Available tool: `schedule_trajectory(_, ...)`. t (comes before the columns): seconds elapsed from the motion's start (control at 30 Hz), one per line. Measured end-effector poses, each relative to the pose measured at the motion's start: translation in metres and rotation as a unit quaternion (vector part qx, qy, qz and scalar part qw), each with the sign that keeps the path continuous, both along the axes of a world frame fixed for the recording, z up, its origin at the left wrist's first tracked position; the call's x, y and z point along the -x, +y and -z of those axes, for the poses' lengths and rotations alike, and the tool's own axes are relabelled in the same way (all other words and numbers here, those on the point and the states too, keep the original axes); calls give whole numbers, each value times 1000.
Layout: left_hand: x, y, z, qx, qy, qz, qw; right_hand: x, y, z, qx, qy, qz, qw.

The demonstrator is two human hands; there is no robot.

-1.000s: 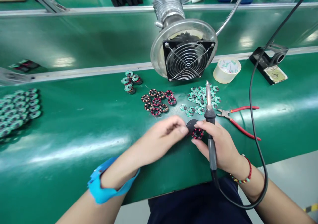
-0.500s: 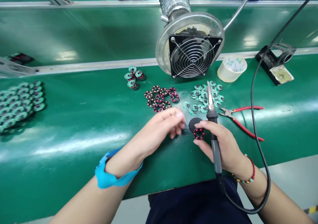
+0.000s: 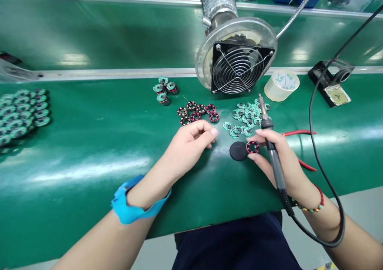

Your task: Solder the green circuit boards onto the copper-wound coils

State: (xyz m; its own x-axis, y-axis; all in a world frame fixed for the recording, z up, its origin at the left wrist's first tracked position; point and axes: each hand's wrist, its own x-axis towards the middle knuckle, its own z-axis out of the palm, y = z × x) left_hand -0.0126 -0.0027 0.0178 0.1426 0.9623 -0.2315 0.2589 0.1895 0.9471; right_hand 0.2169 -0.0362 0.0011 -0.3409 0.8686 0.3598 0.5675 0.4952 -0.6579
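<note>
My right hand [image 3: 277, 158] grips the soldering iron [image 3: 271, 142] along the palm, tip pointing away toward the fan, while its thumb and forefinger pinch a small red-wound coil ring [image 3: 253, 146]; that ring sits just beside a flat black disc [image 3: 238, 150] on the green bench [image 3: 89, 142], at the disc's right edge; my left hand [image 3: 191, 142] hovers with fingers loosely curled and holding nothing I can see, fingertips close to the cluster of wound coil rings [image 3: 197, 112] behind it. Past the iron's tip lies a heap of little green circuit boards [image 3: 247, 116]; red-handled cutters [image 3: 299, 133] lie partly hidden behind my right hand; the iron's black cable [image 3: 317, 158] loops around my right wrist. Further back stand the fume-extractor fan [image 3: 239, 64], a tape roll [image 3: 281, 85] and the iron stand [image 3: 332, 82]; four finished pieces [image 3: 164, 89] sit apart to the left; a big batch of green boards [image 3: 20, 112] lies at the far left.
</note>
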Motion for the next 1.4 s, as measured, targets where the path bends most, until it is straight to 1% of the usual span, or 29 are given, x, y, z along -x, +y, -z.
schedule_trajectory(0.07,-1,-3,0,-49,43,16,998,4,3,8,17,21,-13,1000)
schedule_trajectory(0.13,-4,-4,0,-108,102,36,988,8,4,17,32,18,-33,999)
schedule_trajectory(0.2,-8,-4,2,-168,170,56,969,11,5,22,29,-6,-56,998)
schedule_trajectory(0.27,-14,1,5,-209,247,86,942,11,5,23,20,-21,-66,997)
schedule_trajectory(0.33,-21,7,8,-218,332,127,909,9,3,21,13,-9,-55,998)
schedule_trajectory(0.4,-28,14,12,-211,419,167,867,7,1,18,12,14,-33,999)
schedule_trajectory(0.47,-35,19,14,-205,490,190,826,3,0,16,10,30,-10,999)
schedule_trajectory(0.5,-38,21,14,-203,514,195,810,2,0,16,8,34,-1,999)
schedule_trajectory(0.53,-40,22,13,-200,531,193,801,1,-1,16,7,36,5,999)
schedule_trajectory(0.57,-42,23,12,-194,539,187,798,0,-1,16,5,37,9,999)
schedule_trajectory(0.6,-42,24,11,-185,540,177,801,-1,-1,17,3,40,12,999)
schedule_trajectory(0.67,-40,25,7,-164,517,153,826,-1,0,16,0,44,18,999)
schedule_trajectory(0.7,-38,25,5,-151,489,140,848,0,0,16,-6,43,20,999)
schedule_trajectory(0.73,-35,24,2,-136,445,127,876,1,0,14,-17,41,22,999)
schedule_trajectory(0.8,-29,22,-3,-97,309,103,940,4,-1,12,-49,31,20,998)
schedule_trajectory(0.83,-27,20,-6,-71,228,97,966,6,-1,10,-66,25,13,997)
schedule_trajectory(0.87,-25,17,-8,-44,148,97,983,8,-2,9,-82,23,2,996)
schedule_trajectory(0.9,-25,14,-11,-19,79,103,991,10,-2,7,-95,22,-13,995)
schedule_trajectory(0.93,-25,10,-13,6,25,116,993,12,-3,7,-106,24,-30,994)
schedule_trajectory(1.0,-27,3,-17,43,-37,148,987,14,-5,6,-123,27,-56,990)
schedule_trajectory(1.07,-28,-3,-18,58,-59,171,982,15,-7,7,-135,20,-60,989)
schedule_trajectory(1.1,-28,-4,-17,51,-56,173,982,15,-7,8,-136,13,-54,989)
schedule_trajectory(1.17,-25,-6,-15,-4,-11,165,986,12,-7,9,-132,8,-25,991)
schedule_trajectory(1.2,-23,-6,-13,-46,29,168,984,11,-7,10,-126,18,-6,992)
schedule_trajectory(1.23,-21,-6,-11,-90,75,183,976,9,-6,10,-116,34,13,993)
schedule_trajectory(1.3,-19,-6,-5,-159,163,240,944,5,-5,11,-87,78,47,992)
schedule_trajectory(1.37,-20,-7,2,-187,217,292,912,1,-3,12,-52,110,64,991)
schedule_trajectory(1.4,-22,-8,5,-193,232,303,904,0,-3,13,-37,118,64,990)
